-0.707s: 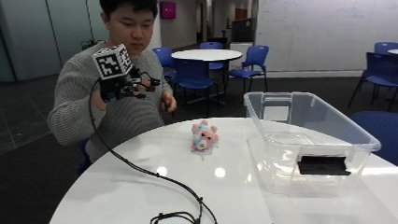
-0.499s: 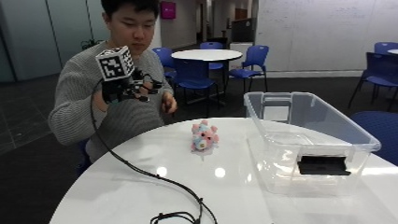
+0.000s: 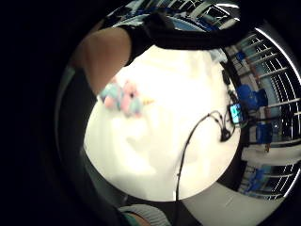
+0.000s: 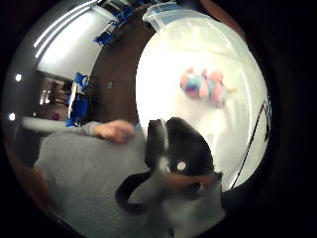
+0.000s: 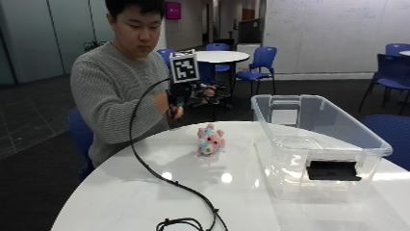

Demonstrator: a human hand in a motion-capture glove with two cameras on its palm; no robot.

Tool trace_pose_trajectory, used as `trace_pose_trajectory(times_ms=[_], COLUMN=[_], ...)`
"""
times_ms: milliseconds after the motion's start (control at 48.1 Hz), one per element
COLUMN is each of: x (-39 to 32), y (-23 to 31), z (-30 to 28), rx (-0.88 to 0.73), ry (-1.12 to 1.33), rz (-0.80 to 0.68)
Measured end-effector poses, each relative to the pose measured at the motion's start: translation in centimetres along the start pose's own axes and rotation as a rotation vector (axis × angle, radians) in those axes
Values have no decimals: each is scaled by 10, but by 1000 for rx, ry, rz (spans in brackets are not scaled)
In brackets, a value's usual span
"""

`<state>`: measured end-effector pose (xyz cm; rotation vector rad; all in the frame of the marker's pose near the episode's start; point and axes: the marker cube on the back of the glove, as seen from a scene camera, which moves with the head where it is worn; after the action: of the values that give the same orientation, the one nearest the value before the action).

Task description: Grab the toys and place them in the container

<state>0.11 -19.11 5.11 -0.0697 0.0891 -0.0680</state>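
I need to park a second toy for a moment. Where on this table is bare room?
Bare tabletop lies in front of the plush toy, bordered by the black cable. The strip between toy and clear container is narrow. The container fills the other side. The gloved right hand hovers above the far edge.

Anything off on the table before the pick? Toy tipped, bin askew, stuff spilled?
Nothing stands out. The plush toy sits alone on the white table, apart from the clear container, which stands upright and looks intact. The gloved right hand is raised above the table's far edge, holding nothing.
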Motion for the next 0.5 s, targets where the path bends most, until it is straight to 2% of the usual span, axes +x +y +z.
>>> trace_pose_trajectory(times_ms=[104,229,333,499], x=[-7,-2,-2,-9], y=[-39,-53,-53,-38], z=[7,29,70,162], rx=[-17,-67,-161,-407], ry=[-32,2,-5,-51], rz=[26,-4,16,68])
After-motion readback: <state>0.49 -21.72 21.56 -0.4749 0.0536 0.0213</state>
